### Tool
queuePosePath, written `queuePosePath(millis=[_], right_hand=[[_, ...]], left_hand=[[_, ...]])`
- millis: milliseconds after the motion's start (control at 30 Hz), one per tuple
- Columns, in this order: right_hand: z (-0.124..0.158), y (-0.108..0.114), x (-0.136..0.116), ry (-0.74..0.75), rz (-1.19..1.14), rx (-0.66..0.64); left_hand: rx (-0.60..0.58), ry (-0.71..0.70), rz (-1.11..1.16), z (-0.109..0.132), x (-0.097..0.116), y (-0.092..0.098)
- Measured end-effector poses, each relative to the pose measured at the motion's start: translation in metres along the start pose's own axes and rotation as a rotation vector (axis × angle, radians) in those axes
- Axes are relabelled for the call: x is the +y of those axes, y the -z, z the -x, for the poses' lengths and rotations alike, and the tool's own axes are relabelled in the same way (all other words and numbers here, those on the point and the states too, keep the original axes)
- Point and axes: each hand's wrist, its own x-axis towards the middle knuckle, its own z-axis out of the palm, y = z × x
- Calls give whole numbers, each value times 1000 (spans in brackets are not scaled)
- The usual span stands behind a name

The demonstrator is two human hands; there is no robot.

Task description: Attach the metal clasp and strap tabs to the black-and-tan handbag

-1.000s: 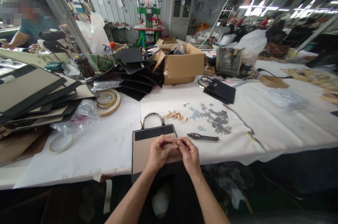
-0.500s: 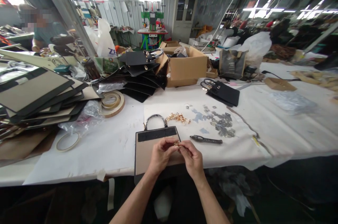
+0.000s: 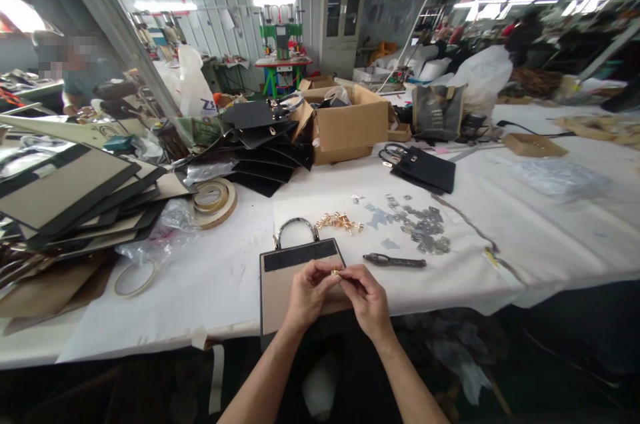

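1. Pinching a small gold fitting (image 3: 335, 272) between them, the left hand (image 3: 306, 296) and right hand (image 3: 369, 303) meet fingertip to fingertip over the near edge of the table (image 3: 225, 277). Thumb and forefinger of each hand are closed on the piece, and the other fingers are curled in.
2. The fitting is too small to read clearly. It may be a clasp, and it is held just above the bag panel (image 3: 280, 287).
3. That tan panel lies flat under the hands with a black strip across its top. Its curved handle (image 3: 296, 227) points away, and its lower edge hangs past the table's edge.
4. Just right of the panel lies a dark tool (image 3: 395, 261). Beyond it is a scatter of silver plates (image 3: 424, 231), and beside the handle is a small heap of gold fittings (image 3: 341, 222).
5. To the left lie a thin tape ring (image 3: 133, 278), a wider tape roll (image 3: 215, 201) and a slumped stack of panels (image 3: 65, 197).
6. Farther back are a fan of black pieces (image 3: 265, 144), an open cardboard box (image 3: 350, 127) and a black handbag (image 3: 424, 169) lying flat.
7. At the rear, a green machine (image 3: 280, 44) and a grey cabinet (image 3: 343, 21) stand by the corrugated wall. Another person (image 3: 80, 74) works at far left.
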Motion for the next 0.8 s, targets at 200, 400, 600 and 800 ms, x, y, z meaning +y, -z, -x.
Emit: queuePosePath(millis=[200, 400, 600, 800], right_hand=[[3, -1, 6, 57, 40, 62], [4, 2, 17, -69, -6, 57], [-1, 14, 24, -330, -198, -73], [-1, 21, 26, -413, -316, -289]], left_hand=[[26, 15, 27, 0, 2, -3], [31, 6, 124, 0, -6, -4], [-35, -209, -82, 11, 11, -4], [-59, -276, -193, 19, 16, 1]])
